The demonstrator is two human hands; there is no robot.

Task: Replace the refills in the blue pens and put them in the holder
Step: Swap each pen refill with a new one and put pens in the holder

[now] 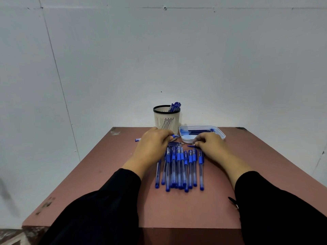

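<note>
The table (pixel 88 183) lies bare on its left side and along the near edge. A row of pens (pixel 179 169) fills the middle. At the far edge the holder (pixel 166 120) and the tray (pixel 222 134) stand just beside each other, with loose refills (pixel 175 143) before them.

Reddish-brown flat-topped table (pixel 106 183) spreading beneath and around the fingers, worn pale patches at its far left corner beyond them, pale grey panelled wall (pixel 159 50) rising behind, patterned floor patch (pixel 10 236) far below left
</note>
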